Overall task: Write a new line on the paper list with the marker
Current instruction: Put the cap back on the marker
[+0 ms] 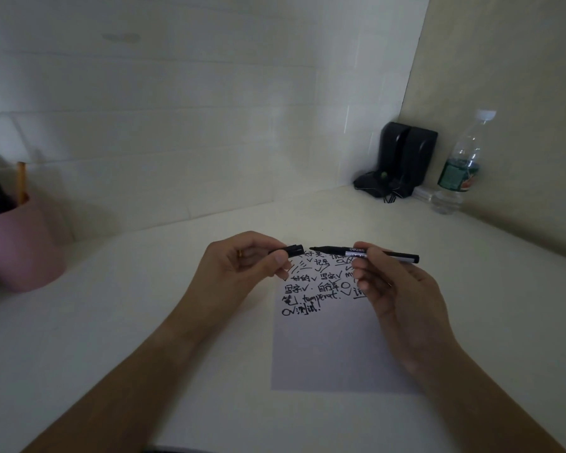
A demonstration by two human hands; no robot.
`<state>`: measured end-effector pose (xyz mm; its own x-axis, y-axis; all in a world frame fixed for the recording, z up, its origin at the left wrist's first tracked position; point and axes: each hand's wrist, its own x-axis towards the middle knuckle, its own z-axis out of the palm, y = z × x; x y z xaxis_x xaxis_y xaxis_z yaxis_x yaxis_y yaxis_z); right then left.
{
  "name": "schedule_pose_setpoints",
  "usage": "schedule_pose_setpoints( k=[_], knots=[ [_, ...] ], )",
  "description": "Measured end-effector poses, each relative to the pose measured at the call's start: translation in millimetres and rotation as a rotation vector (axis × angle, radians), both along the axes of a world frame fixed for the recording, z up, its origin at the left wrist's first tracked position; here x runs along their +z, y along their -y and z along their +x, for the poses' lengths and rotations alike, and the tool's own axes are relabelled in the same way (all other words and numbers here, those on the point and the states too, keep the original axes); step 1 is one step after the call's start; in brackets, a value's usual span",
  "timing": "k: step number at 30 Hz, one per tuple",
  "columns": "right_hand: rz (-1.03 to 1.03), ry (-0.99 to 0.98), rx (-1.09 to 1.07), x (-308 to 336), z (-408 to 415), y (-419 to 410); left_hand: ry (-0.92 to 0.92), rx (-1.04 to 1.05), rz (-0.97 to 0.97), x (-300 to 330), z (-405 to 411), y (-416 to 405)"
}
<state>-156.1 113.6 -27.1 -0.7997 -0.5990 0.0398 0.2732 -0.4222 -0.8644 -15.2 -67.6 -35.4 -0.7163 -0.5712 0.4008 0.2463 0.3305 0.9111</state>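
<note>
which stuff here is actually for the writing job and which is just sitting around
In use:
marker, in the right hand
cap, off and in the left hand
paper list, lower half blank

Lying about:
pink pen cup
black speakers
water bottle

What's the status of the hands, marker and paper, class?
Left hand holds the cap; right hand holds the marker, uncapped, tip clear of the paper. Lower half blank. Nothing in the way.

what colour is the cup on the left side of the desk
Pink; the cup shows in the head view, at the left edge, holding pencils.
</note>
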Motion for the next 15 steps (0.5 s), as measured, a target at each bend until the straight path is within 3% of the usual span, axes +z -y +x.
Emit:
schedule_pose_setpoints(
  k=[15],
  knots=[
    [0.041,-0.052,0.090,-2.9,4.7,2.1,0.023,-0.061,0.017,-0.9,-0.3,-1.7]
  ],
)
